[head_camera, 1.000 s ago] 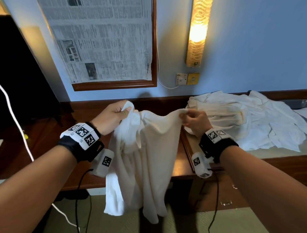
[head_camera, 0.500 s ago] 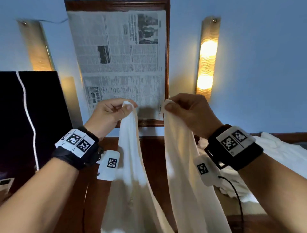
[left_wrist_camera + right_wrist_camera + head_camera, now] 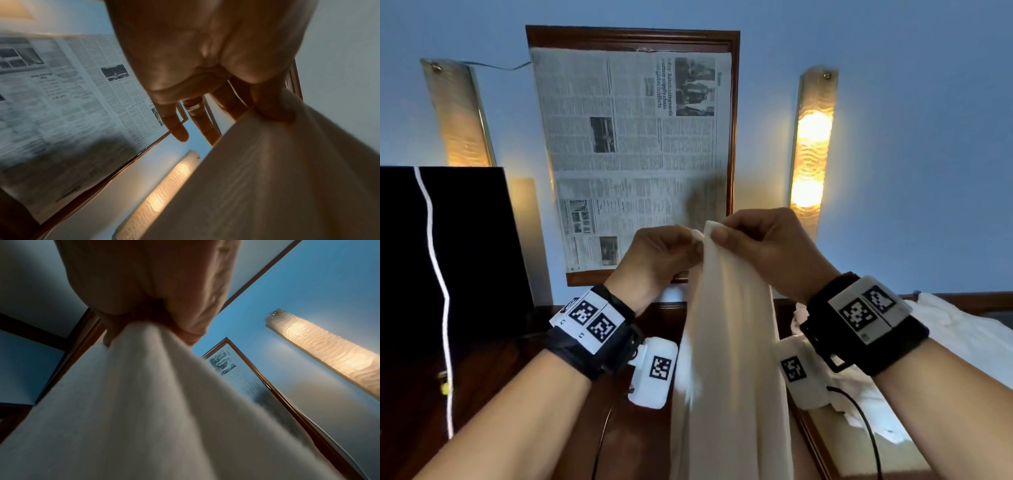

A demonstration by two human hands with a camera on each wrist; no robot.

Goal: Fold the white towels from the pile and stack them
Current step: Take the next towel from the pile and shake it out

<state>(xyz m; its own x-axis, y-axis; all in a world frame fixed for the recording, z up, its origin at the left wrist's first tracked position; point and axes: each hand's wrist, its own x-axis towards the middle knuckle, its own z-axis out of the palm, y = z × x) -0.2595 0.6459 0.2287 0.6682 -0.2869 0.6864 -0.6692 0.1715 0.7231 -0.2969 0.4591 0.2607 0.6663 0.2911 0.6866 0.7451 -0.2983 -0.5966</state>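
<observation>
Head view: both hands meet at chest height, the left hand (image 3: 661, 253) and right hand (image 3: 767, 246) each pinching a top corner of the hanging white cloth towel (image 3: 729, 359), corners pressed together. Behind them hangs a wood-framed newspaper sheet (image 3: 633, 150); the crumpled white towel pile (image 3: 955, 329) lies right, beside the lit wall lamp (image 3: 810, 150).

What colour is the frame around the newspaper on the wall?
Dark reddish-brown wood. The frame around the newspaper shows best in the head view.
</observation>
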